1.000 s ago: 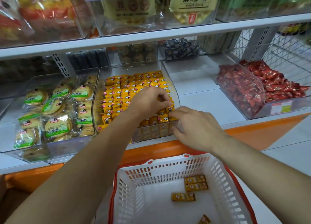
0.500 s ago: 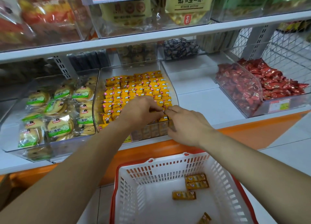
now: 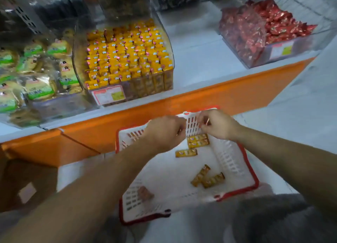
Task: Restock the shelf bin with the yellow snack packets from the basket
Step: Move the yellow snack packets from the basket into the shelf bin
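Moved: left hand and right hand came down from shelf bin to basket.
Hands: fingers curled; if they pinch anything, I cannot tell.
Yellow snack packets: loose on the basket floor, probably light and slippery; pinch across the middle.

red sweets lie right, green-labelled cakes left.

Left hand, right hand extended, fingers curled, grip unclear.

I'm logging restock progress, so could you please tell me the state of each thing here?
Shelf bin: nearly full of yellow packets, stood in rows.
Basket: holds few loose packets, lying flat.
Left hand: curled over basket, grip unclear.
Right hand: curled over basket, grip unclear.
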